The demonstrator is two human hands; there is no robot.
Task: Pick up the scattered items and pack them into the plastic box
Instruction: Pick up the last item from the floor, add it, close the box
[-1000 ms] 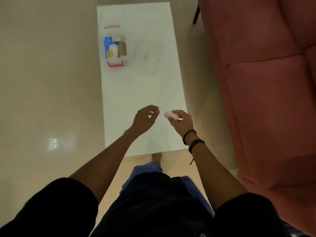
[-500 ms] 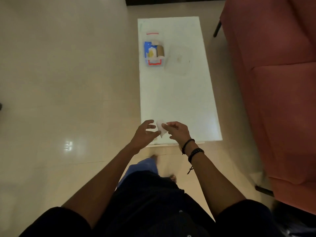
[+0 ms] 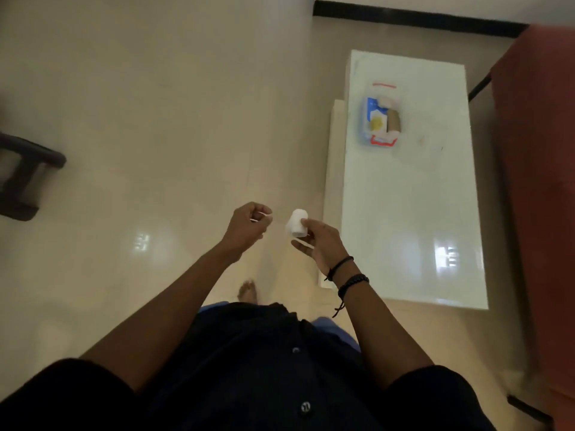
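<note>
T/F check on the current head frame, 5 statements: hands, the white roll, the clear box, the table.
1. The right hand holds a small white roll. True.
2. The white roll is resting on the white rectangular table. False: it is held in the air, over the floor left of the table.
3. The clear plastic box with red clips is empty. False: it holds a blue pack and a brown cylinder, among others.
4. The left hand pinches something thin and white. True.
5. The plastic box sits on the floor. False: it sits on the table's far end.
</note>
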